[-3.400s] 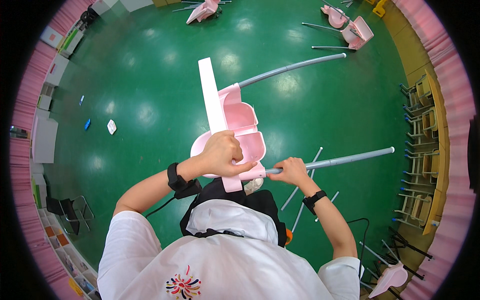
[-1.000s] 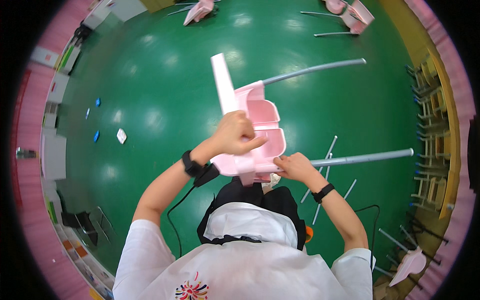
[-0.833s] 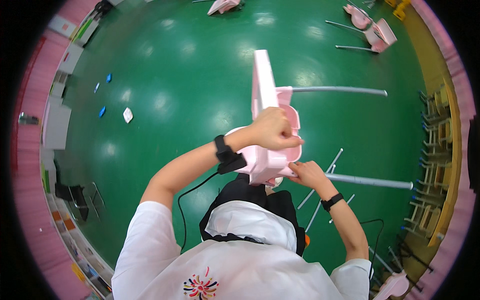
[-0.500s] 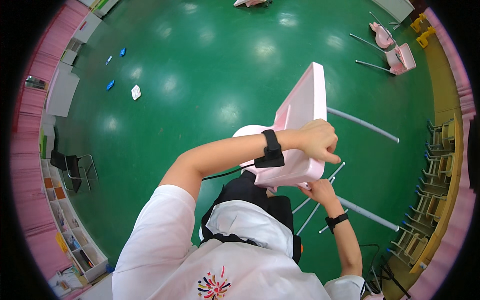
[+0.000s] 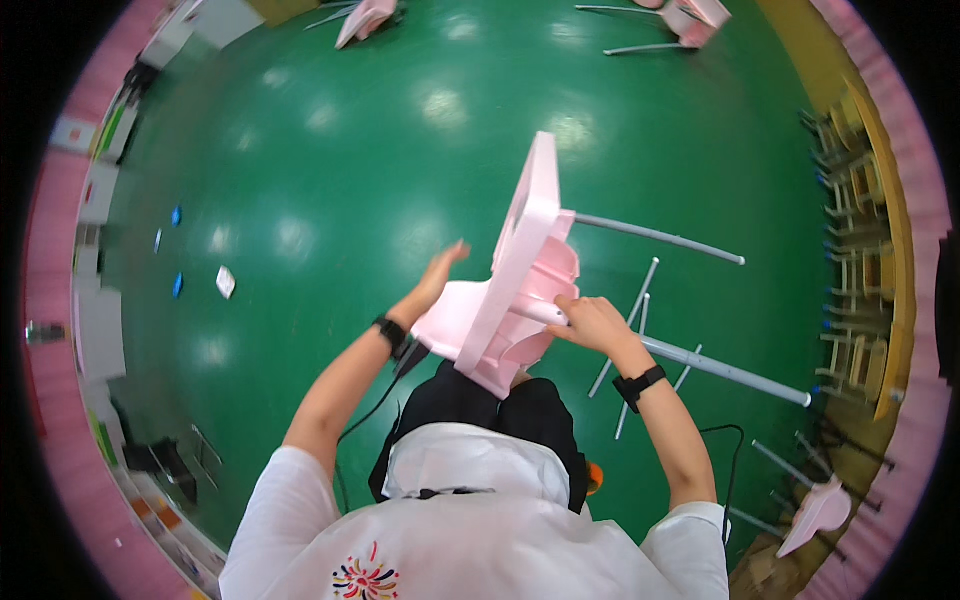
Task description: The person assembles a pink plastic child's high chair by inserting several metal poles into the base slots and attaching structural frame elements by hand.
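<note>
A pink plastic high chair (image 5: 541,190) lies tilted on its side in front of my knees. Two grey metal legs, an upper leg (image 5: 660,234) and a thicker lower leg (image 5: 730,371), stick out from it to the right. With its fingers curled on the pink underside by a leg socket, my right hand (image 5: 597,327) grips the high chair. My left hand (image 5: 436,281) is just off the chair's left side, beside the rounded pink part, fingers stretched out and holding nothing. Each wrist wears a black band.
Several thin grey tubes (image 5: 624,328) lie on the green floor past my right hand. Other pink high chairs stand or lie far left (image 5: 368,20), far right (image 5: 697,20) and near right (image 5: 815,515). Small wooden chairs (image 5: 858,270) line the right wall. A white packet (image 5: 226,282) lies left.
My left hand has let go of the chair's raised edge and moved left. The chair has turned, showing its underside, and my right hand has shifted up onto it. The view has turned too.
</note>
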A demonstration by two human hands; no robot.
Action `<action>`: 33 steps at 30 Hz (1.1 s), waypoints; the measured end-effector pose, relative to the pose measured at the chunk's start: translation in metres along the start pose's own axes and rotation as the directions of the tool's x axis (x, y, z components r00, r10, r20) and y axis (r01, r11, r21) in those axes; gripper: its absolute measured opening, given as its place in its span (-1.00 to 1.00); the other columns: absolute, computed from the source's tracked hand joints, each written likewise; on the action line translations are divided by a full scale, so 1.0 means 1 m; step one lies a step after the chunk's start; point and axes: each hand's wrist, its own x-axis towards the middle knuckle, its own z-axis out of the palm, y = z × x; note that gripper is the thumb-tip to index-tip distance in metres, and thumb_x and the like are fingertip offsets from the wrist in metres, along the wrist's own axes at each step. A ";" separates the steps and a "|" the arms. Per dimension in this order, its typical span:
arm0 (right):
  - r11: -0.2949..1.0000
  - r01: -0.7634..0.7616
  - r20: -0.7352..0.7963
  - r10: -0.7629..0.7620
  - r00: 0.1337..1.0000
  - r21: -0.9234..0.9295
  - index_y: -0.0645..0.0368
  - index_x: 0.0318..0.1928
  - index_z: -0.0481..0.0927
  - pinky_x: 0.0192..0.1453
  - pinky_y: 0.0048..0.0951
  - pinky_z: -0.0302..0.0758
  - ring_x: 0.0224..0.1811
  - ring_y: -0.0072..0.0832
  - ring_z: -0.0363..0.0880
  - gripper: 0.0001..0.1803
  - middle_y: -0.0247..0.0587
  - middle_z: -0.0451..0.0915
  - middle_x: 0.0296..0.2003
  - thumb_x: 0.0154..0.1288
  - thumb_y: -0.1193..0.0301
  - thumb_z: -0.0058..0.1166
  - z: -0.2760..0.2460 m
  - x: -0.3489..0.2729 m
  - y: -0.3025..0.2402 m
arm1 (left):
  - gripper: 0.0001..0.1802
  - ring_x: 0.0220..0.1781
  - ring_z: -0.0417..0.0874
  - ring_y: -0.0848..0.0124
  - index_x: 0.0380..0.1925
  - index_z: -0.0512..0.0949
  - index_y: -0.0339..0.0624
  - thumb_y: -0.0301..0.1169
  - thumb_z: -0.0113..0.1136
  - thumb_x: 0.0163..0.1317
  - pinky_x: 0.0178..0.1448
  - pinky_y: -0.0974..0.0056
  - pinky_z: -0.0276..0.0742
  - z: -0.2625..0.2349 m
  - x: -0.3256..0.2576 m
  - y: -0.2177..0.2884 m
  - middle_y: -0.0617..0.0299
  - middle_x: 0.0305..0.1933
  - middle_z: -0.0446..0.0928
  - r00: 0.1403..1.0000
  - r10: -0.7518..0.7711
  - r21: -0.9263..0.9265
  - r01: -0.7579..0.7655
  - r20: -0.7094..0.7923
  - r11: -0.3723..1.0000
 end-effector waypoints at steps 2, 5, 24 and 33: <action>1.000 0.011 0.071 -0.013 0.997 0.022 0.23 -0.24 0.53 -0.20 -0.06 0.55 -0.32 0.00 0.64 -0.52 0.05 0.64 -0.43 0.16 0.02 0.14 -0.001 0.007 -0.003 | -0.22 0.46 0.24 0.26 0.34 0.28 -0.30 0.13 -0.48 0.47 0.54 0.14 -0.09 -0.011 -0.010 -0.047 0.03 0.39 0.33 0.988 -0.088 0.031 0.085 0.129 0.996; 0.991 0.033 0.041 -0.038 0.998 0.128 0.24 -0.29 0.54 -0.21 -0.03 0.53 -0.33 0.02 0.63 -0.50 0.08 0.63 -0.46 0.15 -0.02 0.14 -0.002 0.014 0.007 | -0.32 0.28 0.44 0.30 0.31 0.32 -0.21 0.09 -0.34 0.47 0.38 0.20 0.29 0.011 -0.011 -0.084 0.07 0.26 0.44 0.981 -0.098 -0.086 0.114 0.166 0.990; 0.943 -0.181 0.196 0.129 0.972 0.279 0.24 -0.33 0.63 -0.21 -0.06 0.54 -0.32 0.00 0.65 -0.26 0.04 0.64 -0.50 -0.09 -0.29 0.23 0.046 0.035 0.060 | -0.34 0.15 0.56 0.25 0.31 0.29 -0.20 0.08 -0.24 0.45 0.23 0.03 0.54 0.062 -0.040 -0.042 0.11 0.21 0.47 0.834 -0.429 -0.331 0.537 0.348 0.775; 0.981 -0.049 -0.424 0.127 0.897 0.189 0.22 -0.14 0.59 0.15 -0.18 0.43 0.06 -0.14 0.52 -0.50 0.02 0.60 -0.10 0.11 0.04 0.21 0.083 0.054 0.071 | -0.32 0.29 0.45 0.19 0.35 0.23 -0.21 0.08 -0.27 0.46 0.38 0.07 0.39 0.071 -0.012 -0.038 0.06 0.31 0.39 0.926 -0.347 -0.557 0.370 0.151 0.744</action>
